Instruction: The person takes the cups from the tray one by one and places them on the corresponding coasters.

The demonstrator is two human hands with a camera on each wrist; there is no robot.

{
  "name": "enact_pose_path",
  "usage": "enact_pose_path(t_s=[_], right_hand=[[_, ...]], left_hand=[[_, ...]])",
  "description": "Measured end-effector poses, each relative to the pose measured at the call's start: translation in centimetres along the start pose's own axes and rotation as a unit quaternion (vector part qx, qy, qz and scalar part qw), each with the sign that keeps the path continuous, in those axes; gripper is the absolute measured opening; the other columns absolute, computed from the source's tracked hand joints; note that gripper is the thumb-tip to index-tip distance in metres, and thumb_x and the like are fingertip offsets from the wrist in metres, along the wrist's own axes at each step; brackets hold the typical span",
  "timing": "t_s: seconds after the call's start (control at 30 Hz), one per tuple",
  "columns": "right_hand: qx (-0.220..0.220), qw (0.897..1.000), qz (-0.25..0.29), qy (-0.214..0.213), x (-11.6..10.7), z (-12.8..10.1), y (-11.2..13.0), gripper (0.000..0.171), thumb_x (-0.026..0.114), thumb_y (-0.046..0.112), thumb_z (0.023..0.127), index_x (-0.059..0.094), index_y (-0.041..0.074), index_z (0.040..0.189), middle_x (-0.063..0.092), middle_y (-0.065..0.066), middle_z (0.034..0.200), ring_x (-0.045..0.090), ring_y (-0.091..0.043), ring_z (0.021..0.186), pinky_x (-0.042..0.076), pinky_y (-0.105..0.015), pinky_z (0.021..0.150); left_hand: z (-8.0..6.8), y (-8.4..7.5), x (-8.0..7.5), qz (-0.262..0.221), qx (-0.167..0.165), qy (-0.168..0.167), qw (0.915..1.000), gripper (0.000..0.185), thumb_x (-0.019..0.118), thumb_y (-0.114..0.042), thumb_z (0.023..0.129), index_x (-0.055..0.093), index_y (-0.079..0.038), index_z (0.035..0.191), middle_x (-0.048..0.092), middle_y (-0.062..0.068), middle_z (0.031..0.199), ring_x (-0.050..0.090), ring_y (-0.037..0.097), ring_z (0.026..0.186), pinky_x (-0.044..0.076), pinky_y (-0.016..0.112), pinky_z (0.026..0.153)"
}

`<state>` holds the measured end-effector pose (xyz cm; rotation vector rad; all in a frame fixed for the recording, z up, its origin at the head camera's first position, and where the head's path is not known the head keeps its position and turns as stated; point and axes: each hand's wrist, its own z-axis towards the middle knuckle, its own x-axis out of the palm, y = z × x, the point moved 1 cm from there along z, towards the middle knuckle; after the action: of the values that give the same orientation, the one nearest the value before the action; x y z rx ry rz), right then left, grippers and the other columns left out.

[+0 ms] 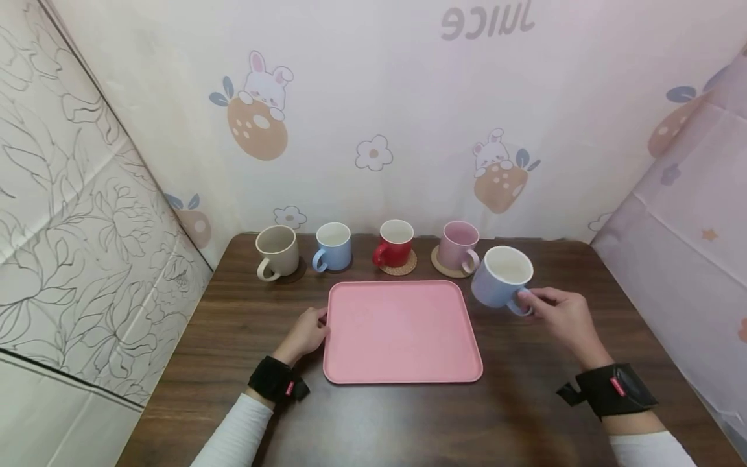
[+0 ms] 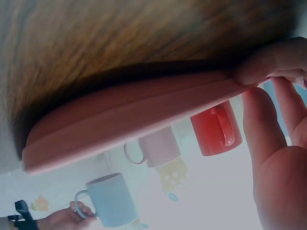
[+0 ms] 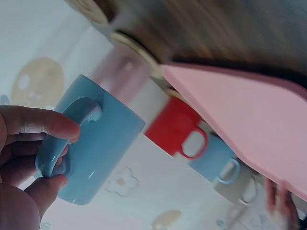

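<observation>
Right hand (image 1: 563, 316) has the lavender-blue mug (image 1: 500, 277) by its handle, fingers curled through the loop and thumb on top, so that grip is closed on the mug. The mug looks lifted and tipped toward the camera, just off the tray's two o'clock corner; whether its base is clear of the tabletop (image 1: 408, 415) I cannot tell for sure. Left hand (image 1: 305, 333) sits at the pink tray (image 1: 403, 331), nine o'clock edge, fingertips pinching the rim: a narrow grip holding the tray steady.

Behind the tray, at twelve o'clock, a row of mugs: beige mug (image 1: 275, 251), light blue mug (image 1: 333, 246), red mug (image 1: 394, 242) on a cork coaster (image 1: 408, 267), pink mug (image 1: 459, 247) on another coaster.

My read is the mug is heading onto the tray. To do it well: level the mug before it comes down, carry it clear over the raised rim, keep the elbow away from the pink mug just beside it, and keep the left hand pinned so the tray does not slide.
</observation>
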<state>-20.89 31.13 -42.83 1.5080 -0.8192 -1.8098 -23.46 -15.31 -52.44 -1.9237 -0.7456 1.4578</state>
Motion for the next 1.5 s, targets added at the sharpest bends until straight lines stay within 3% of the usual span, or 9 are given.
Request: enact_pose_path(t_s=[0.17,0.43,0.6,0.8,0.9,1.1,1.23,1.5], right_hand=[[0.021,0.999,-0.025,-0.02,-1.6,1.8,-1.3,0.048,0.063,0.034,0.094,0.067,-0.012,0.109,0.072,-0.002,0.075,0.065,0.0,0.06,0.054,-0.018,0.057],[0.044,0.996,-0.075,-0.007,-2.1,4.8,-3.2,0.055,0.057,0.045,0.095,0.069,-0.006,0.109,0.071,-0.016,0.082,0.064,-0.001,0.061,0.054,-0.022,0.057],[0.028,0.991,-0.133,-0.015,-1.8,7.2,-4.6,0.052,0.056,0.044,0.097,0.071,-0.005,0.104,0.071,-0.018,0.077,0.061,-0.005,0.058,0.046,-0.022,0.051],[0.064,0.991,-0.114,-0.021,-0.6,9.4,-6.4,0.056,0.054,0.046,0.097,0.07,-0.006,0.108,0.071,-0.024,0.088,0.066,-0.013,0.062,0.047,-0.021,0.052],[0.09,0.991,-0.101,-0.02,-0.1,9.8,-7.1,0.06,0.051,0.05,0.096,0.069,-0.005,0.11,0.071,-0.024,0.094,0.068,-0.013,0.065,0.048,-0.02,0.054],[0.101,0.989,-0.102,-0.03,0.6,9.5,-8.2,0.057,0.051,0.048,0.098,0.07,-0.005,0.108,0.073,-0.021,0.088,0.072,-0.019,0.067,0.045,-0.02,0.054],[0.107,0.988,-0.103,-0.04,1.0,9.1,-8.6,0.057,0.05,0.047,0.098,0.069,-0.005,0.112,0.073,-0.022,0.092,0.073,-0.021,0.071,0.045,-0.021,0.054],[0.122,0.988,-0.08,-0.048,1.2,9.3,-8.9,0.058,0.049,0.047,0.098,0.067,-0.005,0.117,0.071,-0.025,0.1,0.069,-0.008,0.065,0.048,-0.019,0.053]], left_hand=[[-0.1,0.1,0.1,0.002,0.007,-0.002,1.0,0.052,0.058,0.002,0.084,0.054,0.002,0.136,0.058,0.015,0.106,0.057,0.019,0.084,0.049,0.027,0.067],[-0.2,0.0,0.0,0.004,0.035,-0.024,0.9991,0.053,0.058,0.005,0.08,0.054,0.006,0.133,0.057,0.016,0.1,0.058,0.019,0.08,0.049,0.026,0.066],[-0.2,0.1,0.1,0.0,0.017,-0.009,0.9998,0.054,0.059,0.002,0.083,0.052,0.004,0.136,0.055,0.016,0.105,0.057,0.018,0.081,0.049,0.026,0.065],[0.0,0.1,0.1,-0.006,-0.001,-0.003,1.0,0.055,0.059,0.003,0.083,0.051,0.004,0.137,0.056,0.016,0.107,0.058,0.02,0.084,0.051,0.029,0.067],[0.1,0.3,0.2,-0.002,0.005,-0.001,1.0,0.054,0.059,0.003,0.084,0.051,0.003,0.137,0.057,0.016,0.106,0.059,0.019,0.084,0.052,0.029,0.067],[0.0,0.4,0.5,0.003,0.024,-0.005,0.9997,0.053,0.059,0.004,0.082,0.053,0.004,0.135,0.061,0.014,0.099,0.059,0.018,0.08,0.05,0.027,0.064],[-0.1,0.4,0.6,-0.004,0.011,0.0,0.9999,0.054,0.058,0.005,0.082,0.052,0.005,0.136,0.061,0.013,0.101,0.058,0.018,0.08,0.049,0.027,0.064],[-0.3,0.2,0.4,-0.005,0.005,-0.015,0.9999,0.055,0.058,0.005,0.081,0.052,0.006,0.135,0.058,0.016,0.105,0.058,0.02,0.085,0.051,0.03,0.069]])
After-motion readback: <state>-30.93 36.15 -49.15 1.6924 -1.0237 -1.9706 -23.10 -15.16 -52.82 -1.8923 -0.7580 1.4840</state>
